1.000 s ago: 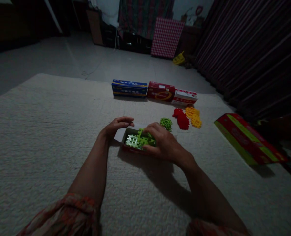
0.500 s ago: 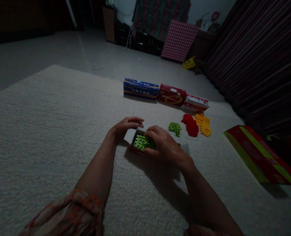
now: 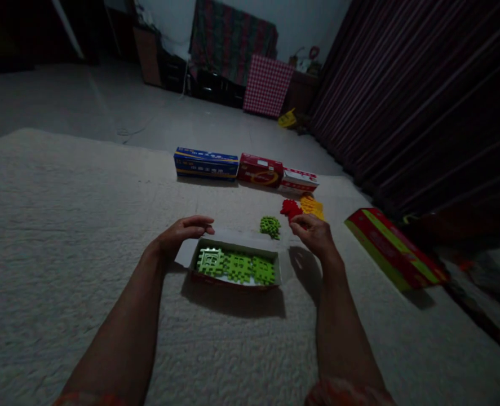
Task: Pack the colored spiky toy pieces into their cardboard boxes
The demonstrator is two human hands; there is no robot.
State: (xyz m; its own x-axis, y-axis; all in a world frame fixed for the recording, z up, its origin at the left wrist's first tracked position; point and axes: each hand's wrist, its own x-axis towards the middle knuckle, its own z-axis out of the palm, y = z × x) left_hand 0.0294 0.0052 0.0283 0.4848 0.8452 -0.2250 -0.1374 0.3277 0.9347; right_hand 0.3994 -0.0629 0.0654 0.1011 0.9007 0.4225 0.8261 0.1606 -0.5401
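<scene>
An open white-lined cardboard box [image 3: 237, 285] lies in front of me with several light-green interlocking building blocks [image 3: 238, 266] spread along its floor. My left hand [image 3: 186, 230] rests at the back left corner by the raised flaps, fingers stretched out and holding nothing I can see. To the right of the box, my right hand [image 3: 315, 234] hovers over the mat, fingertips drawn together beside the red blocks [image 3: 291, 208]. Whether anything is between those fingertips is hidden. A small pile of green blocks [image 3: 270, 226] lies behind the box, and yellow blocks [image 3: 312, 206] lie beyond my right hand.
Behind the blocks stand a blue box [image 3: 206, 165], a dark red box [image 3: 260, 170] and a white-and-red box [image 3: 299, 179] in a row. A larger red and yellow-green box [image 3: 393, 248] lies at the right. Everything rests on a pale quilted mat [image 3: 84, 225].
My right hand has left the inside of the box and moved right, towards the red blocks. The green blocks inside are now uncovered. The view has shifted to the right.
</scene>
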